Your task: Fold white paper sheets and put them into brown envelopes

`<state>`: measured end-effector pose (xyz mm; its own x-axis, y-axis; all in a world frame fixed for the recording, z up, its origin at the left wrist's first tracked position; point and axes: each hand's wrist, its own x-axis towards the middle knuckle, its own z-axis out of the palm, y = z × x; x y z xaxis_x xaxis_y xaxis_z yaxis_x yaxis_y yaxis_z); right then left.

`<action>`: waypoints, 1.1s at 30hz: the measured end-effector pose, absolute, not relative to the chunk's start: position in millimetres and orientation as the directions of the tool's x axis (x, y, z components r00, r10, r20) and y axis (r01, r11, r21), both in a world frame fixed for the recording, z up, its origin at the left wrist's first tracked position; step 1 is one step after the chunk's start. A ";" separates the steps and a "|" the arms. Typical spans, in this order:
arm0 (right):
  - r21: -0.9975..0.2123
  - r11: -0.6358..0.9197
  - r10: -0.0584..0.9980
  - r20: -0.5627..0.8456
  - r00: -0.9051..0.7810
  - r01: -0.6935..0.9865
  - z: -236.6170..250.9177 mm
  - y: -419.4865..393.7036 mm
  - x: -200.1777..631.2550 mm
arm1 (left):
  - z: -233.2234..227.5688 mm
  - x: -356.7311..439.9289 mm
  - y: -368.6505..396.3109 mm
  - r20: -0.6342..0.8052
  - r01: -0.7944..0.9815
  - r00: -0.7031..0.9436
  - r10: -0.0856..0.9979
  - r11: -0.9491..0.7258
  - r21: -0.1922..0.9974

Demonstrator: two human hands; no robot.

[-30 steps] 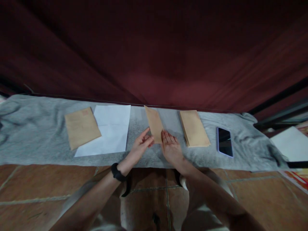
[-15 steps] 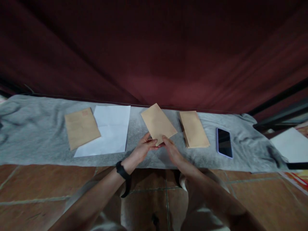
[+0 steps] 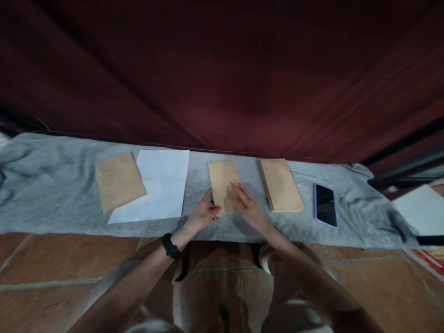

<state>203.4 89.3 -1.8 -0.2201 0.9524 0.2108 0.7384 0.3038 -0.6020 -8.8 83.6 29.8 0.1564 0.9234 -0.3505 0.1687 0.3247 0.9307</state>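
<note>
Brown paper lies flat under both hands — a single envelope (image 3: 224, 185) set lengthways on the grey cloth (image 3: 52, 185) that covers the floor strip in front of the person. The left hand (image 3: 203, 213), with a dark band on its wrist, pinches the envelope's near left corner between thumb and fingers; the right hand (image 3: 248, 206) has its fingers laid out and pressed flat on the near right part of it.

Judging by that hold, the step in hand is settling or opening this one envelope, and the next move would call for a steady press on one side while the other lifts an edge; whether its flap is open or sealed cannot be told.

Just right of it sits a stack of envelopes (image 3: 280, 184), squared up and apart from the hands, with a phone (image 3: 325, 205) face up beyond. To the left lies a white sheet (image 3: 157, 185), and another brown envelope (image 3: 118, 181) overlaps its left edge — what any envelope holds is not visible.
</note>
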 end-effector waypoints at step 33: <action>-0.289 0.499 0.852 -0.012 -0.524 0.817 -6.0 98.6 247.3 | 11.4 20.8 69.2 0.135 0.696 0.687 0.714 -0.700 0.159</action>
<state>247.3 98.6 -6.0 -0.5242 0.8515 -0.0123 0.8172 0.4989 -0.2885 20.8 69.2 11.4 0.6873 0.7138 0.1347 0.6960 -0.7002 0.1589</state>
